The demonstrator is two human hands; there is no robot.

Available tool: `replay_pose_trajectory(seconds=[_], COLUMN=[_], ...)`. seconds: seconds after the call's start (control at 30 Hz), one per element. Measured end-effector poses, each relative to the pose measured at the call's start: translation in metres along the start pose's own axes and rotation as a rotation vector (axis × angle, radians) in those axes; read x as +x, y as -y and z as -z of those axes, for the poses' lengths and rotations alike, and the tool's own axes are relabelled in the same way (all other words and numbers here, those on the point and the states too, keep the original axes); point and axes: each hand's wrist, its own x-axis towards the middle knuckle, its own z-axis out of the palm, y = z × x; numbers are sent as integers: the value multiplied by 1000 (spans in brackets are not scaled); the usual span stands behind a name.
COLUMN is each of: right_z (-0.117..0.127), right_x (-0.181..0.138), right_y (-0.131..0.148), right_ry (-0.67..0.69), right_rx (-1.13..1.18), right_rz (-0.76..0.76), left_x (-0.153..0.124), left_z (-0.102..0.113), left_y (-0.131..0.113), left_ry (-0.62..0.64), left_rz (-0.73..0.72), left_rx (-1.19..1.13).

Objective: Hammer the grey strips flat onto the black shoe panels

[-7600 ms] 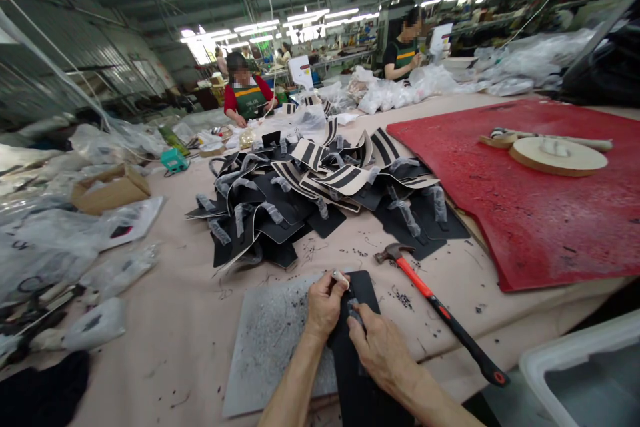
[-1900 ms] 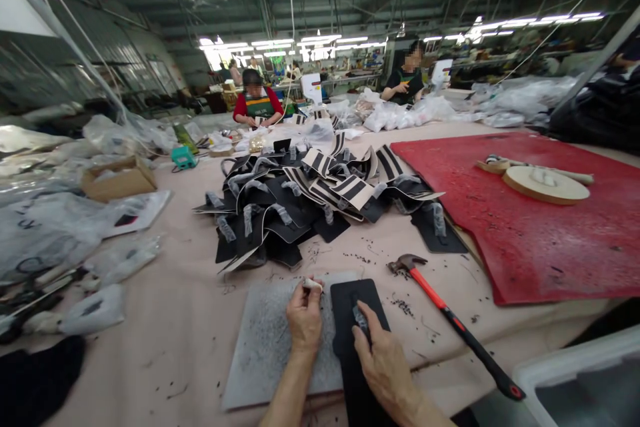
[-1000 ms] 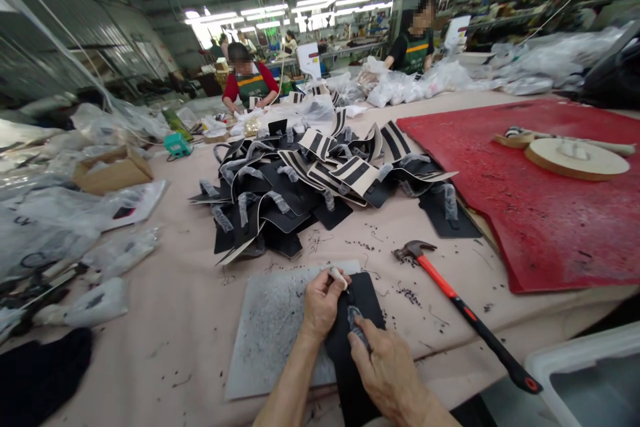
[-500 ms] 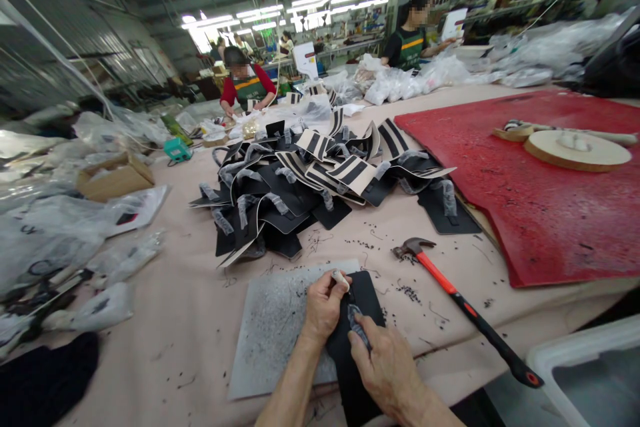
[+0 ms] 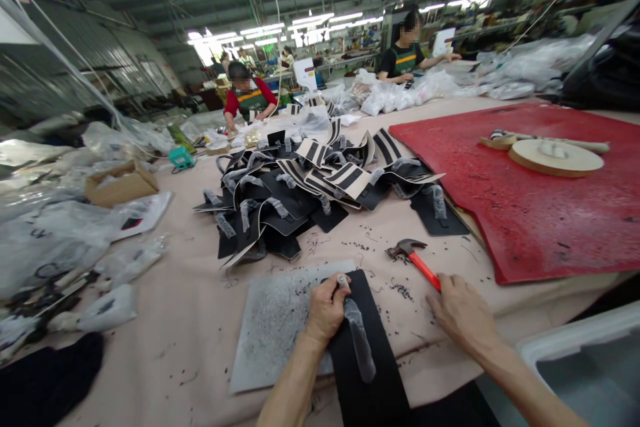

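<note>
My left hand (image 5: 327, 310) is closed around a hole punch (image 5: 342, 280), a short pale metal rod held upright at the top of a black leather piece (image 5: 383, 373). A plastic-wrapped strap (image 5: 360, 343) lies along that piece, just below my fingers. Under its left side is a grey speckled board (image 5: 270, 327). To the right, my right hand (image 5: 463, 310) is wrapped over the handle of a claw hammer (image 5: 424, 270). The hammer's head and a length of orange handle show beyond my fingers; the hand hides the rest of the handle.
Ahead lies a heap of black pieces (image 5: 285, 197) with wrapped straps. On the right are a red sheet (image 5: 550, 227) and a tape roll (image 5: 555, 159). A white bin (image 5: 580, 340) borders the table. Plastic bags (image 5: 55, 233) crowd the left; two co-workers sit across.
My right hand has left the wrapped strap and moved right onto the hammer's handle. The strap now lies uncovered. My left hand still holds the punch, now more upright.
</note>
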Motion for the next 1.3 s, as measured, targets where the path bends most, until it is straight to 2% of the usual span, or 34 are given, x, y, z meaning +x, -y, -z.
replay_pose_trajectory(seconds=[0.07, 0.13, 0.27, 0.33, 0.4, 0.47, 0.53, 0.6, 0.67, 0.77, 0.87, 0.93, 0.97, 1.0, 1.07, 1.13, 1.2, 1.3], right_z=[5, 11, 27, 39, 51, 57, 58, 56, 63, 97, 125, 119, 109, 96, 71, 55, 50, 38], right_x=[9, 12, 5, -4, -15, -25, -33, -36, -35, -29, -27, -31, -34, -37, -40, -37, -28, -9], right_y=[-14, -16, 9, 29, 48, 62, 69, 71, 74, 89, 106, 108, 104, 97, 80, 63, 49, 26], right_ry=[142, 255, 443, 459, 352, 131, -59, -111, -73, -119, -401, -551, -540, -468, -131, 116, 201, 220], right_rx=[86, 193, 397, 486, 542, 510, 374, 189, 30, 11, 290, 434, 433, 373, 153, -1, -36, -10], right_rz=[-104, -148, -169, -162, -48, 183, 443, 622, 725, 776, 652, 567, 566, 612, 641, 549, 432, 328], left_x=[1, 2, 1, 1, 0, 0, 0, 0, 0, 0, 0, 0, 0, 0, 0, 0, -1, -1], left_z=[0, -1, 0, 0, 1, 1, 1, 0, 0, 0, 0, 0, 0, 0, 0, 0, 0, 0], left_y=[1, 2, 1, -2, -6, -8, -8, -7, -5, -2, -1, -2, -2, -2, -2, -2, -3, -3], left_ry=[-8, -16, -6, 9, 26, 41, 45, 43, 46, 57, 61, 59, 60, 62, 68, 68, 53, 32], left_rz=[39, 64, 31, 8, -7, -20, -31, -29, -27, -35, -41, -37, -32, -28, -21, -20, -20, -20], left_rx=[-27, -49, -43, -19, 2, 15, 20, 38, 62, 58, 33, 33, 40, 50, 72, 70, 32, -14])
